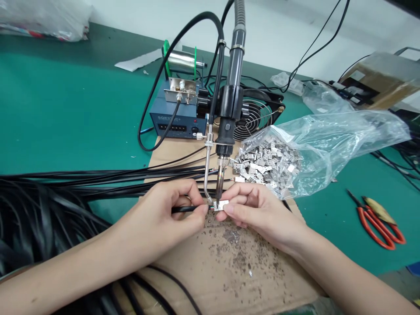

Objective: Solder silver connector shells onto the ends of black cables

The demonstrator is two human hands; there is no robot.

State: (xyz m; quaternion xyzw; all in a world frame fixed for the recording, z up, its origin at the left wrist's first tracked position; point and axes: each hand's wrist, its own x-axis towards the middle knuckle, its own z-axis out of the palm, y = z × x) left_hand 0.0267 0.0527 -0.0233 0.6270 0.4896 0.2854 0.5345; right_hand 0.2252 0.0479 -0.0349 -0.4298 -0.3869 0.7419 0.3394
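Between finger and thumb, my left hand (pixel 182 208) pinches a black cable (pixel 183 209) close to its stripped end, where small coloured wires show. A small silver USB connector (pixel 223 204) is pinched in my right hand (pixel 252 208), its back end meeting the cable's wires. Pointing straight down, the fixed soldering iron (pixel 226 131) has its tip at that joint; whether it touches cannot be told. Just left of the tip ends a bent metal solder feed tube (pixel 207 170). Both hands hover over speckled cardboard (pixel 243 262).
Behind stands a blue solder feeder (pixel 177 116) with a solder spool (pixel 182 61) and a fan (pixel 252 118). A clear bag (pixel 315 153) spills several connectors (pixel 265 162) at right. Red-handled cutters (pixel 377 223) lie farther right. Black cables (pixel 39 210) pile up at left.
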